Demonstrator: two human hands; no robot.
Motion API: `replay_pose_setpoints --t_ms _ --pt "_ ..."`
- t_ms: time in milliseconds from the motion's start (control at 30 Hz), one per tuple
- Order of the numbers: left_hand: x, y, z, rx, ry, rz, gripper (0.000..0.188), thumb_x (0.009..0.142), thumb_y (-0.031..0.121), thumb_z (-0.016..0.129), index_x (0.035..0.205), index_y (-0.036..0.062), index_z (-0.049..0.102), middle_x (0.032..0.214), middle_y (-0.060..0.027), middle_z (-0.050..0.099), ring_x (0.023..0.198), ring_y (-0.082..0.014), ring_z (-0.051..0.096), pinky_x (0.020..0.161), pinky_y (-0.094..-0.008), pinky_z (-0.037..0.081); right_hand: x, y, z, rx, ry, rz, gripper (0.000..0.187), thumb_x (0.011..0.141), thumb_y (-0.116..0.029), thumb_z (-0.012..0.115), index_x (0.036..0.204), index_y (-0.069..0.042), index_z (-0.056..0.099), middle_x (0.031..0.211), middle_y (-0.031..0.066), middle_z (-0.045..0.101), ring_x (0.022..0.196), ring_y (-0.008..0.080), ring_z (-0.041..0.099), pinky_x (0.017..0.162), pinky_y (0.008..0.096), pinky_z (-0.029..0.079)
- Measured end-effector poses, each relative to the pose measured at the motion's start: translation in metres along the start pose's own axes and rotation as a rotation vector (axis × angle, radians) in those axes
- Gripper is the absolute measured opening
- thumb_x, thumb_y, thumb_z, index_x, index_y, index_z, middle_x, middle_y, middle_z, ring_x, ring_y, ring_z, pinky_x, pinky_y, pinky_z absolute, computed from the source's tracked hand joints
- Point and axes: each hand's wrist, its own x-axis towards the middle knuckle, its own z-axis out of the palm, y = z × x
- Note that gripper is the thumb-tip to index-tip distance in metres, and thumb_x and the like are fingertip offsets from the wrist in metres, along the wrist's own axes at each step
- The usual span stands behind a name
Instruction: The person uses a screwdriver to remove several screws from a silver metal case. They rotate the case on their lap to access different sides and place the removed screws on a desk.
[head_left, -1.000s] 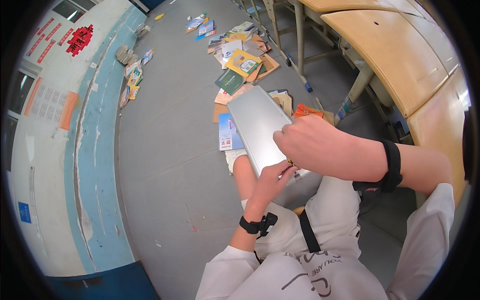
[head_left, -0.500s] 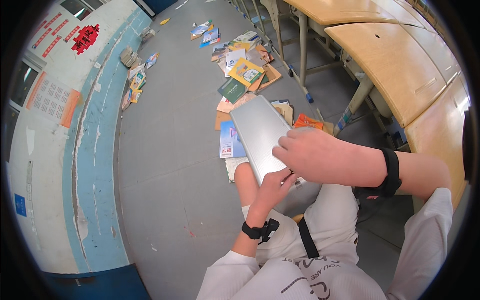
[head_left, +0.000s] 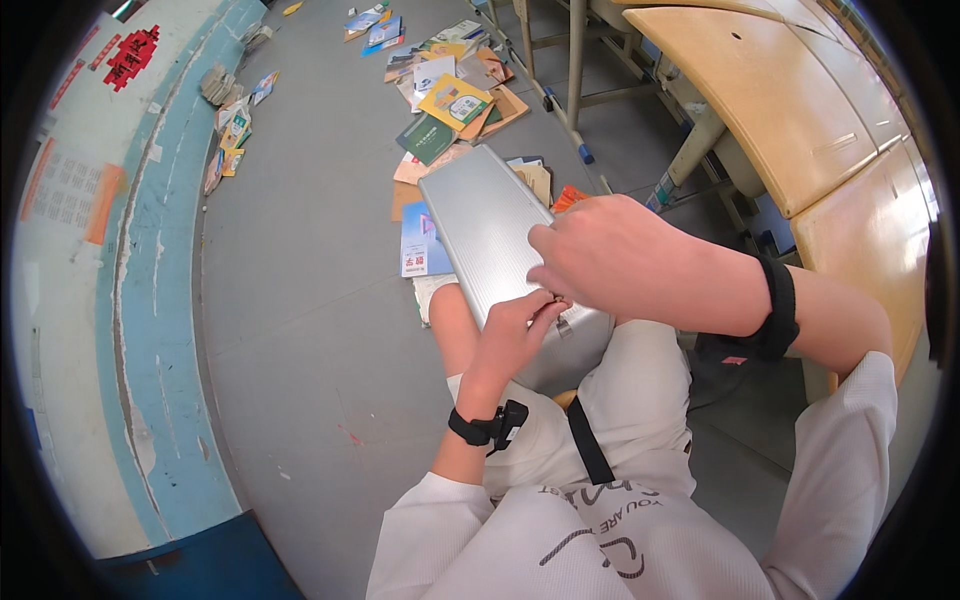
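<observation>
A silver aluminium case with a ribbed lid rests across my thighs, its lid down. A small metal latch shows on its near side. My left hand is at the case's near edge, thumb and fingers pinched together at a tiny brownish thing too small to name. Just above it, to the right, my right hand hangs over the lid with curled fingers. The back of that hand hides its fingertips and whatever may be in them.
Scattered books lie on the grey floor beyond the case, with a blue book beside it. More books lie along the blue-and-white wall at left. Wooden-topped desks stand close on the right.
The whole view has shifted, so case, books and desks sit further left and higher. My right hand has lifted slightly off my left fingertips, and the latch shows more plainly.
</observation>
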Motion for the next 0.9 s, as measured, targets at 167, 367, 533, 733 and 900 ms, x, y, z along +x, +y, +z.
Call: replay_pose_setpoints --t_ms 167,367,533,733,900 --pt "0.003 -0.002 0.002 -0.078 -0.005 -0.058 0.016 0.092 0.015 0.065 0.098 0.0005 0.069 0.080 -0.0152 0.070 0.073 -0.0259 0.070 0.065 -0.0324 0.052 -0.001 0.007 0.013 0.051 0.281 -0.134 0.023 0.072 -0.006 0.073 0.088 -0.003 0.056 0.078 0.0078 0.058 0.079 0.0238 0.061 0.067 0.0319 0.051" --pt "0.004 0.005 -0.007 -0.155 -0.029 -0.038 0.017 0.092 0.015 0.066 0.098 -0.0007 0.069 0.083 -0.0137 0.072 0.076 -0.0243 0.071 0.068 -0.0310 0.053 0.001 0.003 0.008 0.021 0.238 -0.157 0.018 0.077 -0.007 0.070 0.087 -0.002 0.055 0.073 0.0088 0.059 0.076 0.0222 0.062 0.067 0.0332 0.051" --pt "0.005 -0.002 -0.005 -0.121 -0.031 -0.055 0.018 0.090 0.015 0.068 0.097 -0.0012 0.069 0.084 -0.0110 0.073 0.076 -0.0235 0.071 0.070 -0.0301 0.054 0.004 0.005 0.018 0.049 0.069 0.098 0.017 0.079 -0.007 0.069 0.089 -0.002 0.056 0.075 0.0106 0.059 0.077 0.0240 0.063 0.069 0.0354 0.052" --pt "0.008 -0.002 -0.007 -0.109 -0.015 -0.045 0.020 0.085 0.015 0.075 0.094 -0.0013 0.068 0.084 -0.0127 0.072 0.075 -0.0222 0.071 0.068 -0.0308 0.054 0.003 0.006 0.019 0.113 0.488 -0.263 0.025 0.076 -0.013 0.073 0.089 0.000 0.055 0.070 0.0100 0.061 0.068 0.0280 0.065 0.060 0.0360 0.053" --pt "0.010 0.005 -0.004 -0.093 -0.039 -0.051 0.020 0.087 0.014 0.073 0.098 -0.0016 0.068 0.084 -0.0133 0.071 0.076 -0.0229 0.071 0.070 -0.0307 0.054 0.003 0.005 0.016 -0.021 0.073 0.046 0.018 0.078 -0.011 0.071 0.087 -0.001 0.058 0.079 0.0085 0.058 0.081 0.0211 0.062 0.069 0.0322 0.051"
